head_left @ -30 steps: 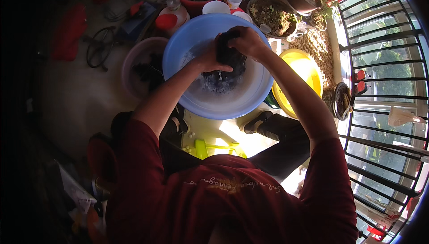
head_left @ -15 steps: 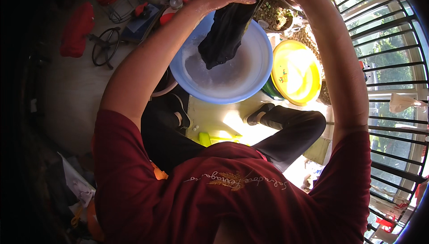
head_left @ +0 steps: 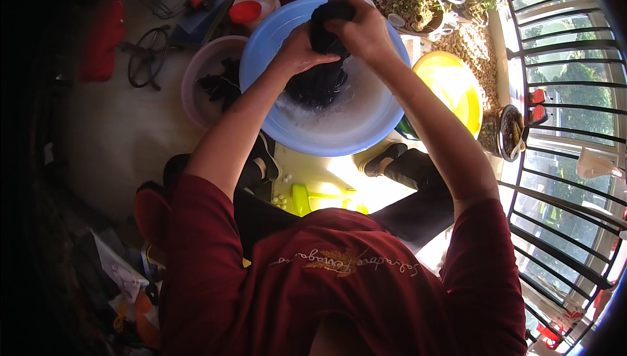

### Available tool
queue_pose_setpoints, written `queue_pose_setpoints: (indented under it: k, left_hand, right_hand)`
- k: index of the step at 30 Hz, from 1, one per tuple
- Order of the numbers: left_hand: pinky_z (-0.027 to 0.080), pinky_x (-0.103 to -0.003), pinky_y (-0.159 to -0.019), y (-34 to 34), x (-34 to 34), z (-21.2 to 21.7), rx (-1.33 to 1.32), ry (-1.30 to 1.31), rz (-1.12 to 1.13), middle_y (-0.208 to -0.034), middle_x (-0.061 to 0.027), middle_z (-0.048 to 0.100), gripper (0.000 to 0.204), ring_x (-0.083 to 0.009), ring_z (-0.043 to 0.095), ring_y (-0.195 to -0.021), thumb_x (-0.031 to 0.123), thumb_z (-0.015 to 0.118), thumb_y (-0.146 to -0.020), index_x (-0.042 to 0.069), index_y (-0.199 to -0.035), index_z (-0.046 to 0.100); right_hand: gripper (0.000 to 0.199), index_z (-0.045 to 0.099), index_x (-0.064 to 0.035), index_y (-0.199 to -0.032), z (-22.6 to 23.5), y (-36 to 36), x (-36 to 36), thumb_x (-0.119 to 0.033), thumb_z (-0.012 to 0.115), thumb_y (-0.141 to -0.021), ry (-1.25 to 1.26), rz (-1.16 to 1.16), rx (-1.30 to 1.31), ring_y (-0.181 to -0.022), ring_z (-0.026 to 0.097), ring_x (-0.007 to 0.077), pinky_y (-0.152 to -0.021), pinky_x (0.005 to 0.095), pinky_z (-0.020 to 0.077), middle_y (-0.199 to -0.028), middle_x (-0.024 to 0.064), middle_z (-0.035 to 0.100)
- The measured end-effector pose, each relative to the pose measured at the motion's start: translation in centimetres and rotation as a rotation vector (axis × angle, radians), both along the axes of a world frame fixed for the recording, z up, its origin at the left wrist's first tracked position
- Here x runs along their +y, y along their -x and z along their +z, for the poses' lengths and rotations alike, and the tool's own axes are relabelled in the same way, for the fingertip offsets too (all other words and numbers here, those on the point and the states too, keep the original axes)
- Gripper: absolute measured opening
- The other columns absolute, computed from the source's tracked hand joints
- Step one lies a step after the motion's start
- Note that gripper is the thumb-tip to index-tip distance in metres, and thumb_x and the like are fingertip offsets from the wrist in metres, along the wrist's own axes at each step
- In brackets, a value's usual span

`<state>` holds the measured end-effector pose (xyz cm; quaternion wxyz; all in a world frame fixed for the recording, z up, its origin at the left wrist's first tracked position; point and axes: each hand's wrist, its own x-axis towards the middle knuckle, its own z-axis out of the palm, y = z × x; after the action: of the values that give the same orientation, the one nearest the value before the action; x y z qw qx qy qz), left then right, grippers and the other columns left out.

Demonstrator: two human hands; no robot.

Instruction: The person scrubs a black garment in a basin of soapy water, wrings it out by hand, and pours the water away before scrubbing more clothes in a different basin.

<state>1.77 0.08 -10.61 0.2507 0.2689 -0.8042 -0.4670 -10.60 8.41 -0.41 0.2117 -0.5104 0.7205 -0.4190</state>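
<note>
A wet black garment (head_left: 317, 87) hangs bunched over the large blue basin (head_left: 320, 146), its lower part in cloudy, sudsy water. My left hand (head_left: 302, 54) grips it from the left, thumb stretched along the cloth and the other fingers mostly hidden behind it. On the upper right of the bundle, my right hand (head_left: 360, 28) is closed around the fabric. Both hands are close together above the far half of the basin. What kind of garment it is cannot be made out.
Left of the blue basin stands a pink basin (head_left: 188, 92) with dark cloth (head_left: 223, 85) inside. A yellow basin (head_left: 465, 92) is on the right. Potted plants (head_left: 405, 5) and a red bowl (head_left: 245, 12) line the far side. Black window bars (head_left: 568, 82) run along the right; a green plastic stool (head_left: 302, 199) is between my legs.
Both hands have come down and nearer from beyond the basin's far edge. The garment, previously stretched out long above the water, is now gathered and lowered into the basin.
</note>
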Motion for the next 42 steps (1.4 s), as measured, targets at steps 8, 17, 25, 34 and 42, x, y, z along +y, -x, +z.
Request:
queue_pose_setpoints:
  k: [8,17,25,34,42]
  left_hand:
    - [0.017,-0.064,-0.104,-0.9,3.6,-9.7,-0.651,0.391,-0.034,-0.153,-0.0082,0.003,0.130,-0.0356,0.008,-0.139,0.045,0.086,-0.042,0.025,-0.146,0.011]
    - [0.014,-0.064,-0.105,3.1,3.9,-16.3,-0.831,0.363,-0.258,-0.151,-0.0122,0.008,0.115,-0.0389,0.003,-0.139,0.030,0.083,-0.053,0.029,-0.146,0.015]
    - [0.011,-0.061,-0.108,3.4,3.5,-21.5,-0.520,0.438,-0.190,-0.149,-0.0197,0.012,0.109,-0.0444,0.008,-0.136,0.030,0.080,-0.056,0.020,-0.146,0.019]
    - [0.030,-0.055,-0.102,2.8,1.1,-11.6,-0.573,-0.072,-0.120,-0.147,-0.0170,0.021,0.105,-0.0382,0.023,-0.133,0.043,0.081,-0.052,0.018,-0.140,0.031]
    - [0.048,-0.031,-0.067,-4.1,1.6,-7.3,-0.058,-0.852,0.066,-0.084,-0.0087,0.063,0.038,-0.0159,0.060,-0.074,0.039,0.063,-0.082,0.002,-0.090,0.061]
  right_hand:
    - [0.070,0.038,-0.0231,-0.134,-17.3,-0.2,2.9,-0.006,0.063,-0.071,-0.505,-0.181,0.329,-0.111,0.049,0.0376,-0.082,0.0478,0.0499,-0.137,0.0110,0.035]
    - [0.081,0.018,-0.0069,-0.142,-30.9,2.1,4.7,-0.005,0.061,-0.074,-0.523,-0.023,0.257,-0.130,0.030,0.0414,-0.101,0.0477,0.0357,-0.144,0.0219,0.024]
    - [0.060,0.025,-0.0014,-0.142,-33.9,4.0,3.3,-0.026,0.046,-0.091,-0.706,0.017,0.598,-0.136,0.022,0.0357,-0.110,0.0443,0.0207,-0.147,0.0212,0.020]
    - [0.033,0.064,-0.0142,-0.107,-14.7,7.5,-3.2,-0.019,0.050,-0.079,-0.814,0.341,0.593,-0.097,0.061,0.0348,-0.084,0.0436,0.0478,-0.102,0.0166,0.065]
    - [0.034,0.067,-0.0071,-0.096,8.7,5.7,-4.9,-0.003,0.045,-0.071,-0.408,0.572,1.089,-0.095,0.061,0.0331,-0.085,0.0409,0.0485,-0.099,0.0176,0.064]
